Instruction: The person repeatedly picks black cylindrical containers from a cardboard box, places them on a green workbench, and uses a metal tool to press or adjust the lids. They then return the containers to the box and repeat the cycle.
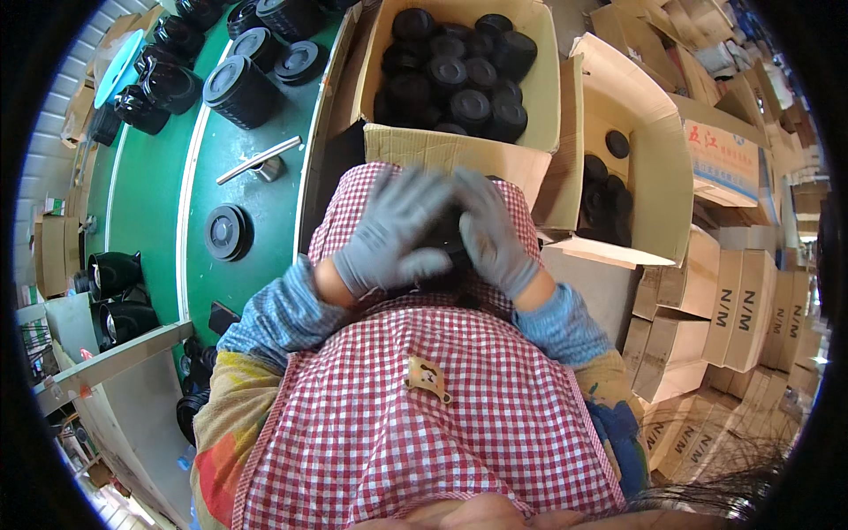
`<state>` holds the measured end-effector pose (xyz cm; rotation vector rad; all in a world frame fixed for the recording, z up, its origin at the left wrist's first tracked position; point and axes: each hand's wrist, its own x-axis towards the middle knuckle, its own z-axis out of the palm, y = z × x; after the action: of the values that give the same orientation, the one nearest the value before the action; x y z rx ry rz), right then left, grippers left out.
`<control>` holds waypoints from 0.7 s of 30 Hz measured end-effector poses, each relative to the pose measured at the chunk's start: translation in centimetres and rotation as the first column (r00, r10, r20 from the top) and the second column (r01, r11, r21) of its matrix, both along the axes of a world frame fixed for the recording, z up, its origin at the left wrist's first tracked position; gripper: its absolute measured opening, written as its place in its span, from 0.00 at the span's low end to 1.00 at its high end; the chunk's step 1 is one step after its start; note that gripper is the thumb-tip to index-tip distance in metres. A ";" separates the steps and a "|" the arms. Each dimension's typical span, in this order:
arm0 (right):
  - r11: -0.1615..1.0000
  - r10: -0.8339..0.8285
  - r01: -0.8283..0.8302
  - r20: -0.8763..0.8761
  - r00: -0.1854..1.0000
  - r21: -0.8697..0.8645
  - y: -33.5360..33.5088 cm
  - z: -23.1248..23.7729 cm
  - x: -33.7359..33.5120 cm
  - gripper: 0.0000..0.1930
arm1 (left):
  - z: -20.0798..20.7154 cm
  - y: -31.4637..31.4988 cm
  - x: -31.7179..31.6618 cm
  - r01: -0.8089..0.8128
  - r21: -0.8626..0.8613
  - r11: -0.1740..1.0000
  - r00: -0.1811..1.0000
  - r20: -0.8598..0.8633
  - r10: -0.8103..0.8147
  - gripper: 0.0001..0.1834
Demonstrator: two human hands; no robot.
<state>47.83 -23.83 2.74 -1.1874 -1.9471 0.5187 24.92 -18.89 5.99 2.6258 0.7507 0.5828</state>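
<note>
Both hands wear grey knit gloves and meet over my lap, blurred by motion. My left hand [393, 231] lies with its fingers stretched out and its thumb pointing inward. My right hand [495, 231] is opposite, fingers extended and tilted toward the left one. Between and below them a dark black object [452, 253] rests in my lap, mostly covered by the gloves. Its kind does not show, and I cannot tell how firmly either hand touches it. A red-and-white checked apron [433, 344] lies beneath my arms.
A carton [459, 155] full of black round lidded pieces stands ahead; another carton [649, 194] on the right holds several black pieces. Along the left runs a green bench [256, 194] with black ribbed canisters [240, 93], black discs [227, 232] and a metal T-shaped tool [265, 163]. Flattened boxes [742, 309] are stacked right.
</note>
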 end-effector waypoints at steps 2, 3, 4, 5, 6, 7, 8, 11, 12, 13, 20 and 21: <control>0.978 0.205 -0.209 0.201 0.958 -0.002 -1.9 3.9 -0.5 0.26 | -1.9 2.1 -1.8 -0.223 0.039 0.974 0.973 -0.051 0.225 0.52; 0.956 0.292 -0.284 0.194 0.937 -0.069 -2.2 5.0 -0.6 0.26 | -1.9 2.5 -2.2 -0.286 0.071 0.956 0.952 -0.096 0.292 0.52; 0.969 0.233 -0.229 0.031 0.972 -0.093 -1.4 4.3 -0.1 0.27 | -0.7 1.6 -1.3 -0.230 0.063 0.971 0.971 -0.048 0.233 0.51; 0.975 0.163 -0.181 -0.135 0.977 -0.129 -0.4 2.7 0.3 0.28 | -0.3 -0.1 -0.2 -0.076 -0.034 0.997 0.990 0.119 0.079 0.52; 0.996 -0.023 0.017 -0.080 0.997 -0.083 0.3 0.8 0.8 0.30 | 0.9 -1.3 0.9 -0.003 -0.030 1.000 0.999 0.054 0.005 0.53; 0.996 0.072 -0.070 0.038 0.997 -0.052 -0.1 1.2 0.7 0.30 | 1.8 -1.6 1.5 0.058 -0.019 0.998 0.998 -0.004 -0.058 0.53; 0.985 0.174 -0.172 0.150 0.973 -0.027 -1.0 1.9 0.3 0.31 | 0.1 -0.4 0.4 -0.054 -0.004 0.999 0.999 0.006 0.054 0.53; 0.961 0.261 -0.248 0.099 0.960 -0.124 -1.4 4.3 0.1 0.33 | -1.0 2.5 -0.9 -0.305 -0.036 0.952 0.952 -0.046 0.303 0.54; 0.981 0.158 -0.149 0.061 0.986 -0.123 -0.2 3.2 0.8 0.34 | -0.3 1.4 -0.5 -0.179 -0.040 0.983 0.984 -0.017 0.178 0.54; 0.991 0.053 -0.049 0.023 0.998 -0.126 0.8 2.3 1.4 0.35 | 1.6 -0.1 0.6 -0.050 -0.041 0.998 0.999 0.013 0.050 0.55; 0.972 0.207 -0.193 0.101 0.973 -0.136 -0.1 2.3 1.9 0.33 | 0.2 1.6 0.0 -0.071 -0.003 0.997 0.988 -0.139 0.070 0.51; 0.987 0.111 -0.102 0.065 0.992 -0.127 0.2 1.8 2.2 0.34 | 1.0 0.9 0.6 -0.006 -0.065 0.998 0.988 -0.153 -0.004 0.51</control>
<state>49.98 -23.65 4.53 -1.1973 -2.0743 0.6687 25.49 -17.96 7.01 2.6316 0.8020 0.3526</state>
